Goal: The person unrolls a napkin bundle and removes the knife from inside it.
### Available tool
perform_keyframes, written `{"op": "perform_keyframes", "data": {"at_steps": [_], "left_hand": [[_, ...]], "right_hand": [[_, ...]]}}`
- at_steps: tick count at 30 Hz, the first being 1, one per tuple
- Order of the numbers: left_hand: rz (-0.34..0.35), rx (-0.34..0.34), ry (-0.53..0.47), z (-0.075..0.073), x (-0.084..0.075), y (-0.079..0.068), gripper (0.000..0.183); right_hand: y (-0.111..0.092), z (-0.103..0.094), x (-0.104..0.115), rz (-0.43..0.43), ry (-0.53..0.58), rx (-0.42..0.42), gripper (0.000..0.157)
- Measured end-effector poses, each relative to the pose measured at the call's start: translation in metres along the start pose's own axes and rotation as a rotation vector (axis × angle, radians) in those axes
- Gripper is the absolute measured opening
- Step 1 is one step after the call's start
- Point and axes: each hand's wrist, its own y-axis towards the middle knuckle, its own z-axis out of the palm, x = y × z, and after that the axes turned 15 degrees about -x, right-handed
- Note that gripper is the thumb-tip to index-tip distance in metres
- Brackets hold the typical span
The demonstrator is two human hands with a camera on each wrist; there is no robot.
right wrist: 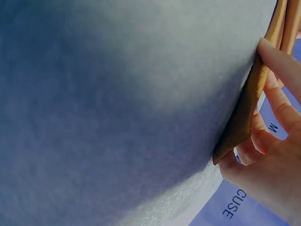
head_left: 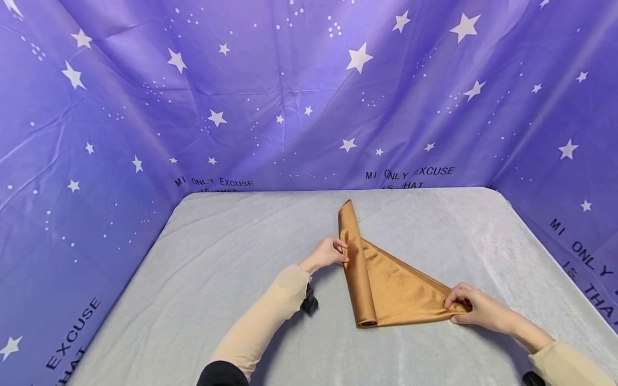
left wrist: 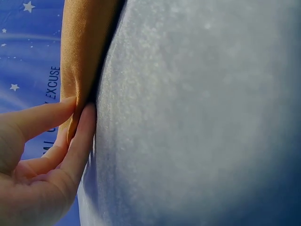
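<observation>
A shiny copper-brown cloth [head_left: 403, 284] lies on the table, one side rolled into a long tube [head_left: 357, 276] and the rest spread flat as a triangle narrowing to the right. At the middle of the tube's left side, my left hand [head_left: 328, 253] pinches the fabric; the left wrist view shows a small fold of cloth [left wrist: 81, 52] between thumb and fingers. My right hand [head_left: 485, 310] holds the pointed end of the triangle with bent fingers. In the right wrist view, the fingers [right wrist: 281, 106] lie along the dark tip of the cloth [right wrist: 237, 127].
The table [head_left: 212, 241] wears a pale grey plush cover. Purple curtains [head_left: 289, 80] with white stars and black lettering enclose its back and both sides. A small black device [head_left: 310, 301] sits at the left wrist, and another [head_left: 533, 378] at the right sleeve.
</observation>
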Motion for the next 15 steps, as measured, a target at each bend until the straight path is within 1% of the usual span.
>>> {"op": "perform_keyframes", "data": {"at_steps": [1,2,3,4,5,7,8,9,10,12,13,14,15], "left_hand": [[-0.011,-0.014,0.009,0.001,0.005,0.003,0.035],[-0.036,-0.034,0.043,0.003,0.005,0.003,0.035],[-0.042,-0.043,0.06,0.003,0.004,0.004,0.035],[-0.069,-0.049,0.075,0.004,0.002,0.004,0.035],[-0.091,-0.056,0.092,0.004,-0.003,0.001,0.035],[-0.103,-0.041,0.084,0.002,-0.002,0.002,0.034],[-0.095,-0.029,0.077,0.0,-0.001,0.003,0.034],[-0.065,-0.008,0.046,-0.002,0.005,0.005,0.034],[-0.048,0.0,0.047,-0.003,0.006,0.006,0.033],[0.035,0.012,0.063,-0.007,0.003,0.004,0.029],[0.073,0.0,0.131,-0.009,-0.021,-0.009,0.027],[0.083,-0.009,0.183,-0.011,-0.043,-0.019,0.025],[0.09,-0.021,0.222,-0.014,-0.071,-0.033,0.022]], "right_hand": [[0.0,0.0,0.0,-0.001,-0.002,-0.001,0.032],[0.001,0.0,0.0,0.0,-0.002,0.0,0.032],[0.001,0.0,0.0,0.0,-0.003,0.0,0.032],[0.001,0.0,0.0,-0.001,-0.005,-0.002,0.033],[0.001,0.0,0.0,0.0,-0.005,-0.002,0.033],[0.001,0.0,0.0,0.001,-0.008,-0.002,0.033],[0.001,0.0,0.0,0.002,-0.011,-0.002,0.033],[0.001,0.0,0.0,0.003,-0.013,-0.001,0.033],[0.001,-0.001,0.0,0.005,-0.017,0.0,0.033],[0.001,-0.001,0.0,0.011,-0.024,0.005,0.032],[0.001,-0.001,0.0,0.014,-0.027,0.007,0.032],[0.001,-0.001,0.0,0.016,-0.03,0.007,0.032],[0.001,-0.001,0.0,0.019,-0.027,0.008,0.032]]}}
